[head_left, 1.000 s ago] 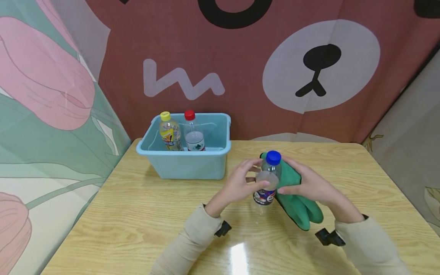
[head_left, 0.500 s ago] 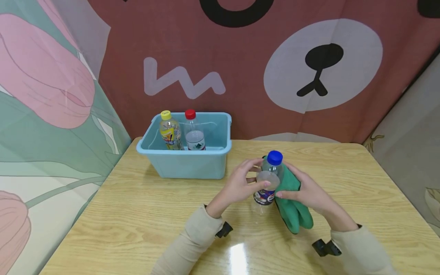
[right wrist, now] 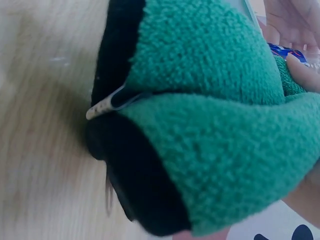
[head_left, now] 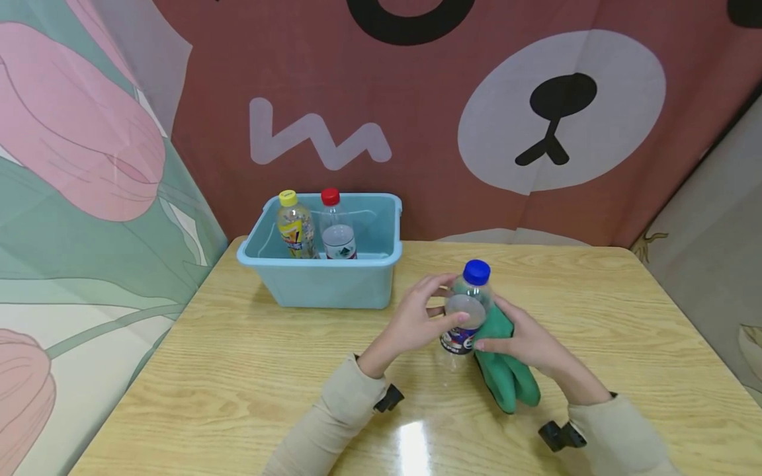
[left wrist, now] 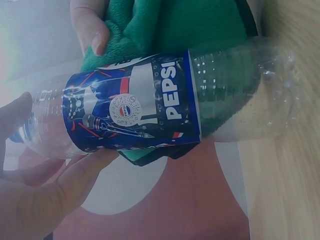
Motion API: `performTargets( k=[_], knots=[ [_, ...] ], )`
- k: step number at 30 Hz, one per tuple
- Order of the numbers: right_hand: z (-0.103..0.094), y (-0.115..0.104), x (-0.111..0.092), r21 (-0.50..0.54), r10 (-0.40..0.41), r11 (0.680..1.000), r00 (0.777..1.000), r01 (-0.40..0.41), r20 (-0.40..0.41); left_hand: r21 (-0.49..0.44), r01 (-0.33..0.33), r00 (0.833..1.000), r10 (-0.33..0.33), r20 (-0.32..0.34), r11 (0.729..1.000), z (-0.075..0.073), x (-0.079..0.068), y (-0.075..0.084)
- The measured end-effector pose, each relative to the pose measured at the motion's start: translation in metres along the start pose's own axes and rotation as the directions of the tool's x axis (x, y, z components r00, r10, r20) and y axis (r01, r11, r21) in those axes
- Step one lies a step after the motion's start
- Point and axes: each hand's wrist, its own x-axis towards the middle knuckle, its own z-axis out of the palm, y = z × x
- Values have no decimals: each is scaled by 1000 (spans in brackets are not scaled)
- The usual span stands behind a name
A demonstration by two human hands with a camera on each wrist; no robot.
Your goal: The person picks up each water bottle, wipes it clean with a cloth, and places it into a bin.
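Observation:
A clear Pepsi bottle (head_left: 467, 314) with a blue cap stands upright on the table, its dark blue label facing the left wrist camera. My left hand (head_left: 419, 314) grips it round the upper part, thumb in front and fingers behind. On the bottle's right side my right hand (head_left: 526, 337) holds a green fluffy cloth (head_left: 506, 373) with dark edging against the bottle. In the right wrist view the bunched cloth (left wrist: 200, 25) hangs in folds, with a small tag at its edge. Part of my right hand's fingers is hidden behind bottle and cloth.
A light blue plastic bin (head_left: 333, 284) stands at the back left of the wooden table (head_left: 238, 383). Inside it are a yellow-capped bottle (head_left: 296, 231) and a red-capped bottle (head_left: 339, 235). A patterned curtain (head_left: 417, 132) hangs behind the table.
My right hand has moved slightly left and down along the bottle, drawing the green cloth with it. The left hand and the bottle have hardly moved.

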Motion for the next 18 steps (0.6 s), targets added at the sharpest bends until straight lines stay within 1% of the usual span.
performTargets(
  k=[8,14,16,18],
  knots=[
    [2,6,2,-1,-6,1000,1000,6,8,16,16,1000,-16,-7,1000,2,-1,-1],
    [1,8,1,-21,14,1000,1000,-14,6,125,28,999,-23,-36,992,8,-2,3],
    [0,8,0,-26,22,999,1000,-22,0,137,31,999,-24,-48,990,9,-2,4],
    [-2,8,0,-37,23,999,1000,-24,-7,128,35,998,-28,-55,991,10,-2,3]
  ],
)
